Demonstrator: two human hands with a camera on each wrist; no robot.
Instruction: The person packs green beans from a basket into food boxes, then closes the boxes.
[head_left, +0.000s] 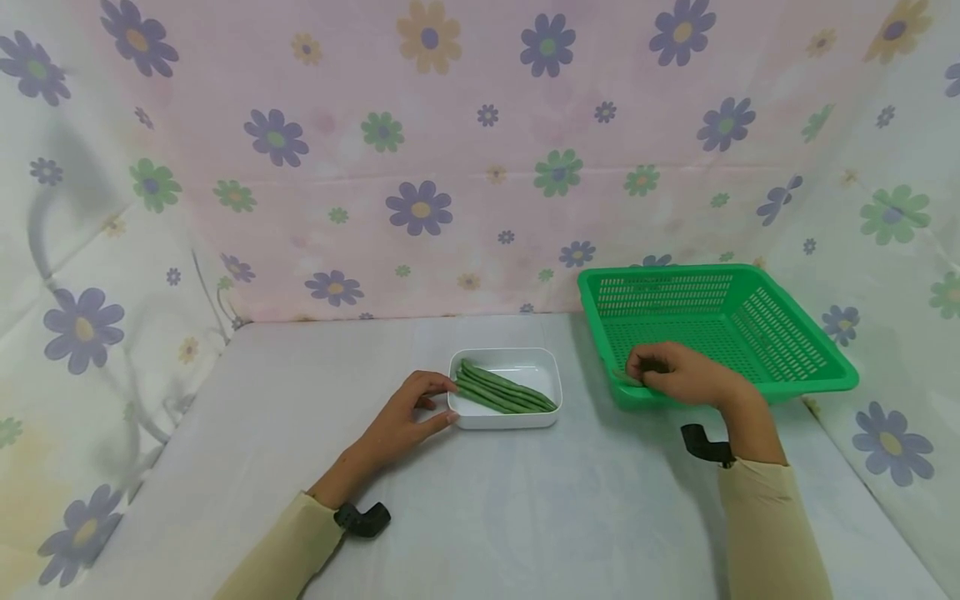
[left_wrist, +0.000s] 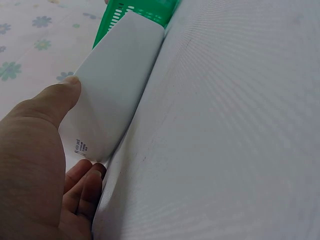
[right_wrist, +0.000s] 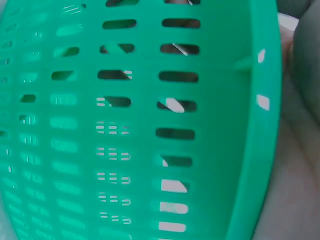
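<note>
In the head view, a white rectangular dish (head_left: 510, 422) stands mid-table with several green beans (head_left: 504, 392) lying lengthwise in it. My left hand (head_left: 405, 417) holds the dish's left end between thumb and fingers; the left wrist view shows the thumb (left_wrist: 67, 97) at the rim and the other fingertips bent by the corner. Over the near left part of a green plastic basket (head_left: 795, 388), my right hand (head_left: 686, 375) has its fingers curled and pinches a green bean (head_left: 627, 379), mostly hidden by the hand. The basket's slotted wall (right_wrist: 215, 100) fills most of the right wrist view.
The basket stands to the right of the dish, near the back of a white-covered table (head_left: 555, 517). A flowered cloth (head_left: 465, 167) hangs behind the table and along both sides. Dark wrist mounts (head_left: 363, 520) sit on both forearms.
</note>
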